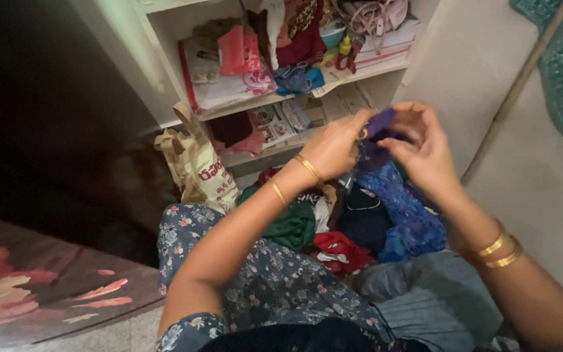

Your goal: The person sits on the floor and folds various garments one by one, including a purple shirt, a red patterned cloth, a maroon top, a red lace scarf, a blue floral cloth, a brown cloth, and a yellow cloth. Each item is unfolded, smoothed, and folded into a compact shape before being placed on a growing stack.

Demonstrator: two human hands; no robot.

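My left hand (335, 146) and my right hand (425, 146) are raised together in front of a white shelf unit (164, 72). Both pinch the top of a purple and blue patterned cloth (402, 202), which hangs down from my fingers onto a heap of clothes (333, 238). Gold bangles sit on both wrists. The heap holds a green garment (291, 228), a red one (340, 251) and dark pieces. My knee in blue floral fabric (262, 280) lies under my left forearm.
The shelves are stuffed with papers, a pink packet (237, 51), clothes and a small yellow bottle (345, 44). A beige printed cloth bag (200, 166) leans at the shelf's foot. A grey folded cloth (431, 296) lies near my right arm. A stick (522, 78) leans on the right wall.
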